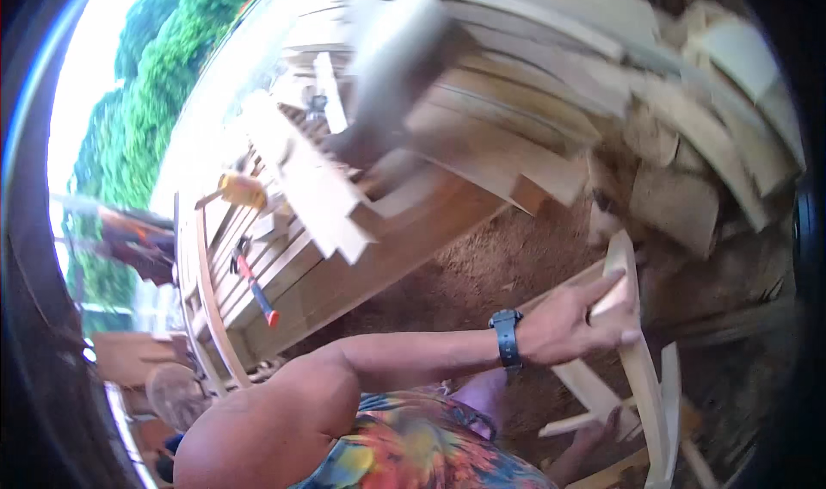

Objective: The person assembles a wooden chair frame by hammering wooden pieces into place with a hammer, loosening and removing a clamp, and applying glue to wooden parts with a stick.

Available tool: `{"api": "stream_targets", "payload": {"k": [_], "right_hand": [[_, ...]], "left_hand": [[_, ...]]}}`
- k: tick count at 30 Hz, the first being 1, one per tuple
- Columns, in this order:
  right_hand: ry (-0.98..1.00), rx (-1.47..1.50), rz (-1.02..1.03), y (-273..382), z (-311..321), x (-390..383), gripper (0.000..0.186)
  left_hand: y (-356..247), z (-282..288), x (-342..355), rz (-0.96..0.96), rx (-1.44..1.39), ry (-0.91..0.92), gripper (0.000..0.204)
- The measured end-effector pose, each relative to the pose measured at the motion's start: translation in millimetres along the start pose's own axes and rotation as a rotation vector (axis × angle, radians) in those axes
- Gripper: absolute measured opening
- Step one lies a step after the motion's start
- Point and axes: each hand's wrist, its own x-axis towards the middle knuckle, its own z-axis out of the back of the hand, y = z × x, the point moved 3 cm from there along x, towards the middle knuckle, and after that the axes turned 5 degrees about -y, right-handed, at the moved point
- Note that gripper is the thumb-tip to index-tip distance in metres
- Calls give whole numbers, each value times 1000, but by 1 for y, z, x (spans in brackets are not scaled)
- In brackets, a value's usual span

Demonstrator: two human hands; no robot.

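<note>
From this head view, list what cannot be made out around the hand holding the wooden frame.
- Left hand: its grip wraps the pale wooden frame, but the palm side is turned away.
- Right hand: only a sliver shows below, behind the frame slats; open or shut cannot be told.
- Hammer-like blur: motion-smeared, its shape is unclear.
- Frame's lower end: cut off by the bottom edge.
- Red-handled tool on the workbench: too small to identify.

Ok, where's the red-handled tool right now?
In the head view, the red-handled tool lies on the slatted wooden bench at the left, below the yellow tool and well left of the left hand gripping a curved wooden piece.
</note>
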Motion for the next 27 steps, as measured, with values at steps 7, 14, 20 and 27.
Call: {"api": "stream_targets", "payload": {"k": [7,14,20,27], "right_hand": [[181,22,164,157,-73,-150,76],[367,-147,452,279,-177,-269,73],[686,-616,606,406,-313,-340,72],[615,-1010,1004,459,-507,-451,76]], "left_hand": [[-165,100,-144,-471,21,2,92],[-249,219,-249,-910,-136,-407,59],[-290,330,-291,-725,-127,-604,38],[-256,454,-289,-564,-843,-461,30]]}}
